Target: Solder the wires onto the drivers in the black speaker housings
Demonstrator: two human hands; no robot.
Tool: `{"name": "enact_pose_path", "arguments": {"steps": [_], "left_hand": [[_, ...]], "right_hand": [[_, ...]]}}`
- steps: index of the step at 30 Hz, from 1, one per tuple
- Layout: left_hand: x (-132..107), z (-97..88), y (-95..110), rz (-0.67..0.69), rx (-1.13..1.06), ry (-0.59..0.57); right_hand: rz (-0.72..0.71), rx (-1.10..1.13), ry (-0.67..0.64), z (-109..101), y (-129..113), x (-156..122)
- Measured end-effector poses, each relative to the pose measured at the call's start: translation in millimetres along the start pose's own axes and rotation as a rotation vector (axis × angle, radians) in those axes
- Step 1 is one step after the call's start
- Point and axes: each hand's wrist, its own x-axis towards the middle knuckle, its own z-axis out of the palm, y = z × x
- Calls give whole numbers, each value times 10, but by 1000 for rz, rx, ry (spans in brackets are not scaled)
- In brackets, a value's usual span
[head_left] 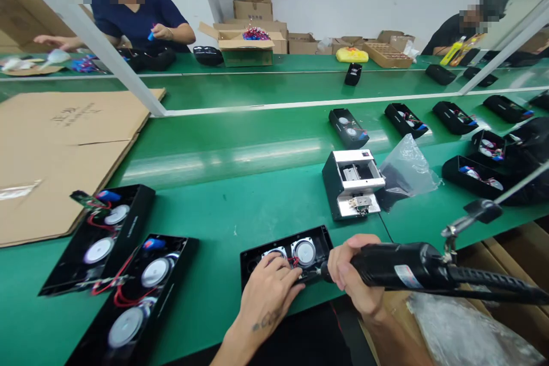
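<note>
Directly before me lies a black speaker housing with two round speakers inside. Its right-hand speaker shows fully, with red wires beside it. My left hand reaches into the housing, fingers curled and pressed down over the left-hand speaker and the near wall; what lies beneath the fingertips is hidden. My right hand is wrapped around a black electric screwdriver, held almost level. The tool's tip points left into the housing's right end, close to my left fingertips. Whether it sits on a screw cannot be made out.
Two open speaker housings with wires lie at left by a flat cardboard sheet. A white-and-black device and plastic bag stand ahead. Several housings line the green conveyor. Two people work across it.
</note>
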Motion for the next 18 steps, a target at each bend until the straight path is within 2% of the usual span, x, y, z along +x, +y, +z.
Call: {"name": "enact_pose_path", "arguments": {"steps": [11,18], "left_hand": [[-15,12,-12,-7,-18,-8],[5,-7,-1,1,-19,-6]], "right_hand": [[14,-29,-24,69,22,-12],[12,-32,4,75,29,-1]]}}
